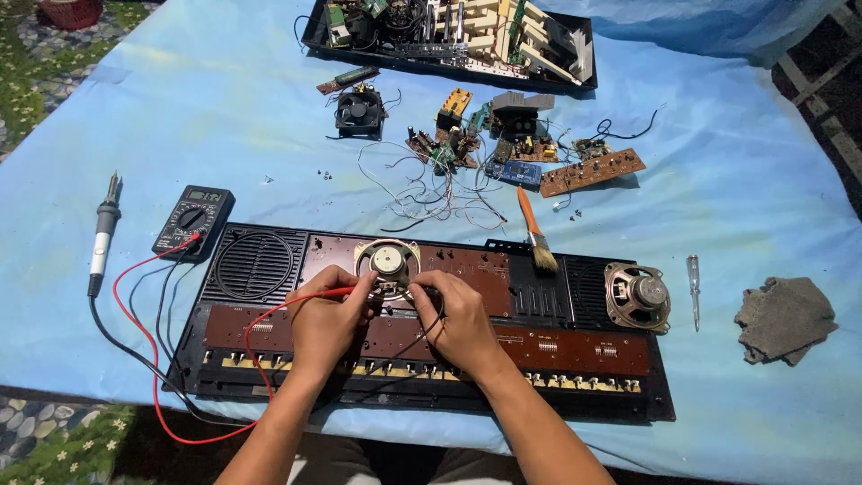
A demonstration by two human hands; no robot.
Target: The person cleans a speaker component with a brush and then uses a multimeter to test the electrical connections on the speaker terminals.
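Both forearms reach in: left hand (325, 316) pinches the red probe (334, 293), right hand (461, 319) the black, at the speaker (388, 264) on the open keyboard (575, 355). Best to press both tips firmly onto the terminals.

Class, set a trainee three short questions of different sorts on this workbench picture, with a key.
1. True or false: the left hand holds the red probe at the middle speaker.
2. Which lies beside the meter? A) brush B) soldering iron C) rag
3. Fill in: the brush has an ______ handle.

Key: 1 true; 2 B, the soldering iron; 3 orange.
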